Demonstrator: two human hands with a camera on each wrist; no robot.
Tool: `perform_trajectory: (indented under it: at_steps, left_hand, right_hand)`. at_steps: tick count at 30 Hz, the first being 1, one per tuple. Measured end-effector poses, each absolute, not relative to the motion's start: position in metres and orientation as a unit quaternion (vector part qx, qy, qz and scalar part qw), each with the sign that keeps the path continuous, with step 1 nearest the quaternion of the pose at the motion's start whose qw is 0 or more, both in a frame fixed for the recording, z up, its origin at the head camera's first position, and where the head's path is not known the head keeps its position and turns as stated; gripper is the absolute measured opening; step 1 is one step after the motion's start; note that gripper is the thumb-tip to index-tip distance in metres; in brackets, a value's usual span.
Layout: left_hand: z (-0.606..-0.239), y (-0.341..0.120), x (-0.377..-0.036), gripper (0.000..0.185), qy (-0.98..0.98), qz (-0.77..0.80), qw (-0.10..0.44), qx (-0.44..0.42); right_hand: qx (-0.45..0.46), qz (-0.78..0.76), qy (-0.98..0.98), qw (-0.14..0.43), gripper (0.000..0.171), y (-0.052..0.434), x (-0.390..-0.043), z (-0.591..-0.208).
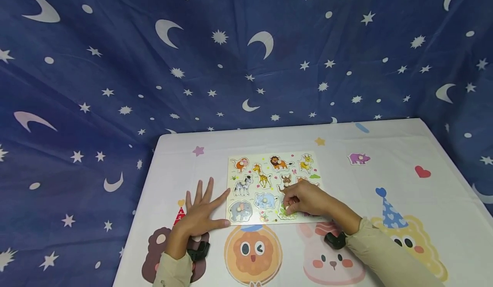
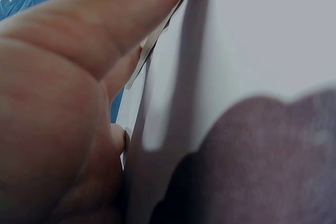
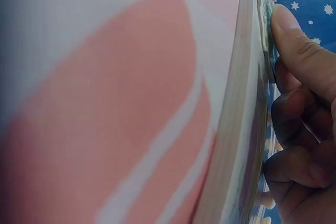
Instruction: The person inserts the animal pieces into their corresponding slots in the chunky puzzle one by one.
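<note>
A wooden peg puzzle board (image 1: 250,224) with animal pieces lies on the table. My right hand (image 1: 308,198) is over its lower right part, with thumb and fingertips pinching a green puzzle piece (image 1: 283,214) at its knob. In the right wrist view the thumb (image 3: 289,24) presses at this piece close over the board, the other fingers curled. My left hand (image 1: 202,216) rests with fingers spread at the board's left edge, thumb and index finger right at the rim. The elephant piece (image 1: 240,211) and the blue rhino piece (image 1: 265,200) sit between the hands.
A purple hippo piece (image 1: 359,158) lies on the table right of the board. The white tablecloth (image 1: 185,167) has printed cartoon animals. A blue curtain (image 1: 215,77) with moons and stars hangs behind. Each wrist wears a black camera mount, one by the left wrist (image 1: 199,251).
</note>
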State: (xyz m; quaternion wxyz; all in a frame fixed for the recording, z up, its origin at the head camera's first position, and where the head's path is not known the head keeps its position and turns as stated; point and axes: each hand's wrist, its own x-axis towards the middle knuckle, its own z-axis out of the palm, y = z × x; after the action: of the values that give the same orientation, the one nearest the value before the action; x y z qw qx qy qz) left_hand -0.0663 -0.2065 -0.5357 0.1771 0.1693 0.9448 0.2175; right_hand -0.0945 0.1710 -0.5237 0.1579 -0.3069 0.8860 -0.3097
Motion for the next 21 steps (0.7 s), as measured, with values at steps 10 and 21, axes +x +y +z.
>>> perform_trajectory:
  at_steps: [10, 21]
  left_hand:
    - [-0.5361, -0.2064, -0.0673, 0.097, 0.944, 0.218, 0.187, 0.165]
    - [-0.5374, -0.2066, -0.0673, 0.097, 0.946, 0.212, 0.187, 0.162]
  right_hand:
    - [-0.309, -0.31, 0.884, 0.161, 0.017, 0.173, -0.0948, -0.5234]
    - [-0.297, -0.31, 0.887, 0.172, 0.017, 0.1717, -0.094, -0.522]
